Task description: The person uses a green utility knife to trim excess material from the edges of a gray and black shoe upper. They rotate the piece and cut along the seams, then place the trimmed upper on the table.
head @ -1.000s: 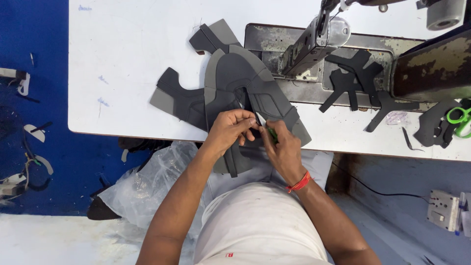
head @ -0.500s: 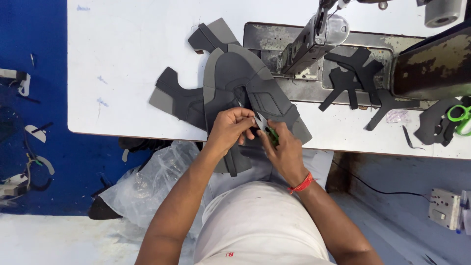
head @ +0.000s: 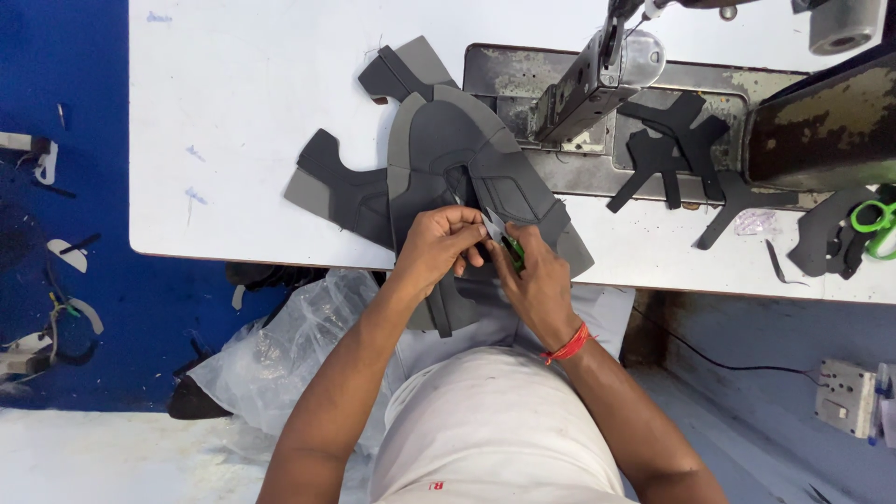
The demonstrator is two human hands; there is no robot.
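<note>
A grey and black stitched fabric piece (head: 457, 159), shaped like a shoe upper, lies on the white table (head: 243, 103) and hangs over its near edge. My left hand (head: 439, 245) pinches the fabric at that edge. My right hand (head: 534, 280) is shut on a small thread snipper with a green handle and metal blades (head: 499, 233), its tip against the fabric right beside my left fingers. A red thread band circles my right wrist.
A sewing machine (head: 597, 84) stands on a metal plate behind the fabric. Black cut pieces (head: 667, 149) lie to its right, with green-handled scissors (head: 875, 224) at the far right. A clear plastic bag (head: 280, 355) sits below the table, and scraps lie on the blue floor.
Both hands stay together at the table edge; the fingers shifted slightly around the snipper and fabric. The fabric piece has not moved noticeably.
</note>
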